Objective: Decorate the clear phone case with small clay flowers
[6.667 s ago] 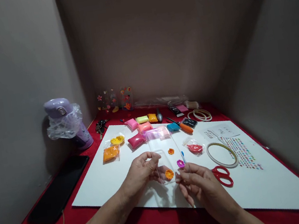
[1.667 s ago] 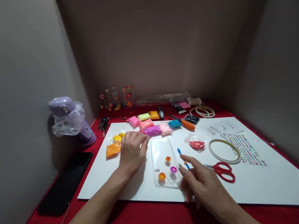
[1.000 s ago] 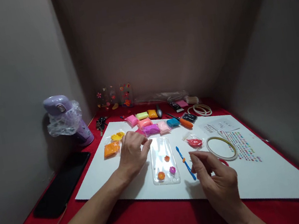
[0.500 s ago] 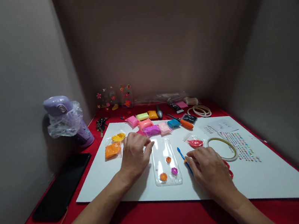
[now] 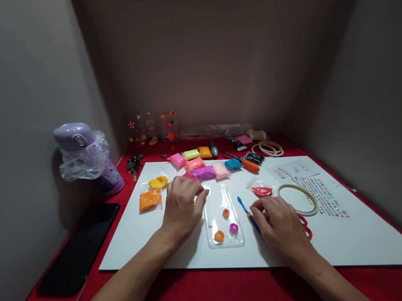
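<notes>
A clear phone case point(image 5: 215, 204) lies on the white board point(image 5: 187, 257), with two orange clay flowers point(image 5: 219, 236) and a purple one point(image 5: 233, 228) on its lower half. My left hand point(image 5: 182, 205) is at the case's upper left corner, thumb and fingers drawn together; whatever they pinch is hidden. To the right of the case, my right hand point(image 5: 279, 224) rests with curled fingers, thumb against the index finger. Beside its thumb lies a blue modelling tool point(image 5: 242, 205), partly covered by the hand. Red scissor handles point(image 5: 307, 230) show behind that hand.
Clay packets point(image 5: 203, 173) in several colours line the board's back edge. Orange clay point(image 5: 150, 199) lies left, a red packet point(image 5: 262, 191) and a tape roll point(image 5: 314, 203) right, near a gem sticker sheet point(image 5: 322, 195). A purple bottle point(image 5: 109, 177) and black phone point(image 5: 81, 251) stand left.
The whole view has shifted slightly. Both hands keep nearly the same places and finger shapes, and the case and flowers lie as before.
</notes>
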The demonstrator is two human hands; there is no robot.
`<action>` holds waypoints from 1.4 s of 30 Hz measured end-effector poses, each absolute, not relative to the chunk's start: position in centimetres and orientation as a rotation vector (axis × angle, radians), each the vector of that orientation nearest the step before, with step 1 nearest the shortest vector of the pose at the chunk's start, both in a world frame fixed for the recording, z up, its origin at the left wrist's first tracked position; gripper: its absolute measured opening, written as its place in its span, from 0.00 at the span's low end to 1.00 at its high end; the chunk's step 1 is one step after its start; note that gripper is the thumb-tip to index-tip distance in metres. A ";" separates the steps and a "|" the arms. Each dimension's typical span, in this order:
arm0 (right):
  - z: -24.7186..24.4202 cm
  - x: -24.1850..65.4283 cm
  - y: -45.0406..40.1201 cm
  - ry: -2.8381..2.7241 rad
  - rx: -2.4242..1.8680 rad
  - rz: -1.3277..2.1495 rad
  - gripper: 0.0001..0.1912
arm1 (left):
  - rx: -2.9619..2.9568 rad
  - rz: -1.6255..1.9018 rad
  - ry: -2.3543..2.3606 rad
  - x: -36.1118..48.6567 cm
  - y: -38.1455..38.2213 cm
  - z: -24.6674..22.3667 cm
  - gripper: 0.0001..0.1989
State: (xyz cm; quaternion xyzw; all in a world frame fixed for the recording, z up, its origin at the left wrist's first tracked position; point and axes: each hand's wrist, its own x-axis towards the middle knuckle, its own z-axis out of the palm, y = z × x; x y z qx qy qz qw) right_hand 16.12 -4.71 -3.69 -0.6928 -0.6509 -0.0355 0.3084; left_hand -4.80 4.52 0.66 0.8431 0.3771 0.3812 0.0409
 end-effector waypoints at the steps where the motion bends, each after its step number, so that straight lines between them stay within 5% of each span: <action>1: -3.7 16.1 -4.7 -1.725 -1.835 -0.092 0.08 | 2.581 1.168 1.150 -4.8 4.5 0.6 0.08; 15: -3.3 16.1 -4.9 -1.624 -1.778 0.054 0.09 | 2.561 1.181 1.133 -4.7 4.4 0.6 0.08; 24: -1.8 15.6 -5.5 -1.548 -1.478 0.578 0.09 | 2.510 1.090 0.963 -4.0 3.8 -0.2 0.08; 42: -2.9 14.1 -5.4 -1.861 -1.271 0.431 0.04 | 2.505 1.082 0.951 -4.0 3.7 -0.1 0.09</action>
